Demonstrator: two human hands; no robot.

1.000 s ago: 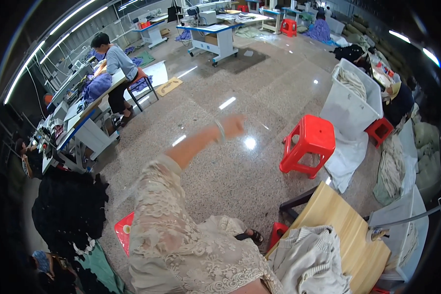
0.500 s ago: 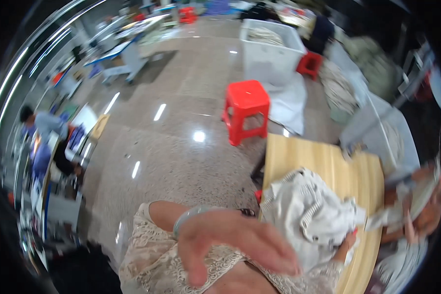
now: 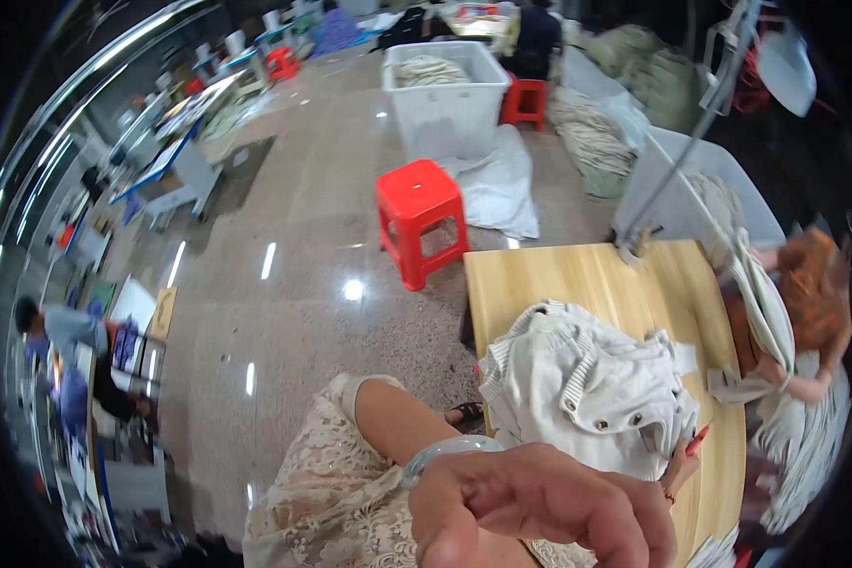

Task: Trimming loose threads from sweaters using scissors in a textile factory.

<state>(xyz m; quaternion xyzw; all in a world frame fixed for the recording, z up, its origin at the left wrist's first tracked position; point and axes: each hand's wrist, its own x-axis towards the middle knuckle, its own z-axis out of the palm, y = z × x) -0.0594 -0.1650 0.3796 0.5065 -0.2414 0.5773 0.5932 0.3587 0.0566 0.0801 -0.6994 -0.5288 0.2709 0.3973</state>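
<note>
A cream knitted cardigan (image 3: 577, 379) with ribbed bands and dark buttons lies bunched on the wooden table (image 3: 530, 270). My right hand (image 3: 677, 473) rests at its lower right edge, closed on a small red tool (image 3: 698, 440) whose exact kind I cannot make out. Close to the camera, my left hand (image 3: 540, 502) is raised in front of my lap, a pale bangle at its wrist. Its fingers are loosely bent, the thumb stands apart, and nothing shows between them. It partly covers the near side of the cardigan.
Beyond the table's left corner stands a red stool (image 3: 421, 213). White bins (image 3: 445, 114) of cloth stand behind it and at the right. A metal pole (image 3: 691, 142) rises from the table's far edge. At right, a co-worker (image 3: 805, 303) handles pale cloth; another person (image 3: 71, 331) works far left.
The view has swung rightward, so the surroundings sit further left. My left hand has gone from stretched fingers to loosely bent ones and moved right. The right hand stays by the cardigan.
</note>
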